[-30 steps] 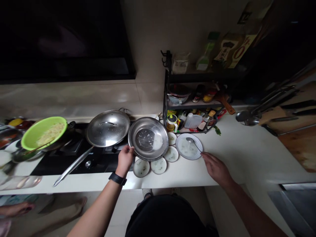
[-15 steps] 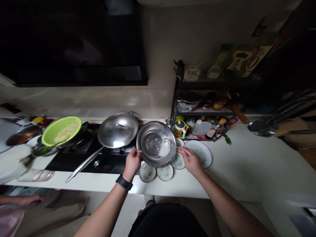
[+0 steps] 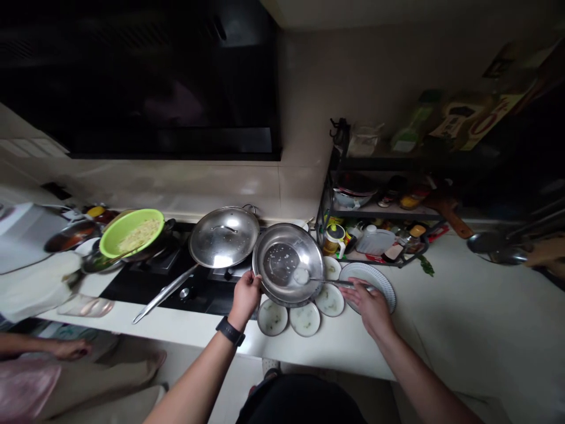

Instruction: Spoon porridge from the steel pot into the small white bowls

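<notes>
My left hand [image 3: 245, 296] grips the near left rim of a steel basin [image 3: 288, 262], which is tilted above the counter and holds a little white liquid. My right hand [image 3: 369, 303] is closed on the handle of a metal spoon [image 3: 318, 280], whose bowl sits in the liquid at the basin's lower side. Three small white saucers [image 3: 289, 314] lie under and in front of the basin. A patterned plate [image 3: 369, 277] lies just right of it, partly hidden by my right hand.
A lidded pan [image 3: 224, 237] with a long handle sits on the black cooktop [image 3: 145, 282], with a green bowl of food [image 3: 131, 232] to its left. A black condiment rack [image 3: 375, 224] stands at the back. Another person's hand [image 3: 66, 348] shows at the lower left.
My right hand left the counter, took the spoon from the patterned plate and brought it into the basin. The camera has shifted, so everything sits further right in view.
</notes>
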### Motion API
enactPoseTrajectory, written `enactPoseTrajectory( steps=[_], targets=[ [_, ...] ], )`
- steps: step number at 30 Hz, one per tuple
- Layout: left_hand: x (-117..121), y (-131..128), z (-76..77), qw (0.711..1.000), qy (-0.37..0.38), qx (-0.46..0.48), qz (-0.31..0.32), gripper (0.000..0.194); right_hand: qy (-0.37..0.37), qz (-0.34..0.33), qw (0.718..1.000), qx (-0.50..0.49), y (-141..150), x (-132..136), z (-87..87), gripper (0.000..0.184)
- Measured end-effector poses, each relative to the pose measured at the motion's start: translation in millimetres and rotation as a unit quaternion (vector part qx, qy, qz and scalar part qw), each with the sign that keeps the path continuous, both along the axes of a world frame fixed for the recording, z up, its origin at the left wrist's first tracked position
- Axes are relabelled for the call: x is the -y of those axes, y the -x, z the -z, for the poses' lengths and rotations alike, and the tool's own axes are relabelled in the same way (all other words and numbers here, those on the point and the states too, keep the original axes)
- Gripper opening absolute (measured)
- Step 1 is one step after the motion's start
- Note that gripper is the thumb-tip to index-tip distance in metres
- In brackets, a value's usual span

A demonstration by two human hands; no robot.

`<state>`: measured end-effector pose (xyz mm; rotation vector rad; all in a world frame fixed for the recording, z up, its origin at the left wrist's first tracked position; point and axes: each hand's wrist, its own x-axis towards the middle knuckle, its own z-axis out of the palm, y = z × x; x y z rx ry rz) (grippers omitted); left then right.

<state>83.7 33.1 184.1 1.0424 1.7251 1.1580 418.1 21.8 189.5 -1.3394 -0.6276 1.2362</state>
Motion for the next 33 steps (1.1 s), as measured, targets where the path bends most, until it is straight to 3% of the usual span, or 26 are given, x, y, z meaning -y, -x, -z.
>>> enactPoseTrajectory(
  steps=[10, 14, 22, 27, 30, 33],
  targets=[
    [-9.2, 2.0, 12.0, 1.000, -0.001, 0.027, 0.005, 0.035, -0.035, 0.092, 0.995, 0.008, -50.8, 13.3, -23.3, 0.044],
    [-11.5, 1.0, 10.3, 1.000, 0.003, 0.028, 0.008, 0.036, -0.055, 0.135, 0.989, 0.032, -86.1, 31.7, -23.3, 0.041],
    [-13.9, 2.2, 11.3, 1.000, -0.003, 0.005, 0.014, 0.035, -0.011, 0.183, 0.976, 0.115, -138.0, 61.8, -9.0, 0.045],
    [-14.1, 4.5, 16.9, 1.000, 0.007, -0.017, 0.011, 0.036, 0.066, 0.083, 0.942, 0.317, -143.1, 69.7, 1.5, 0.050],
    [-12.9, 4.3, 17.5, 1.000, 0.007, -0.013, 0.008, 0.036, -0.008, 0.005, 0.899, 0.439, -137.9, 73.1, 0.2, 0.046],
    [-10.7, 3.0, 15.6, 1.000, 0.005, 0.000, 0.010, 0.035, -0.098, -0.037, 0.863, 0.494, -123.4, 72.8, -9.1, 0.037]
  ],
)
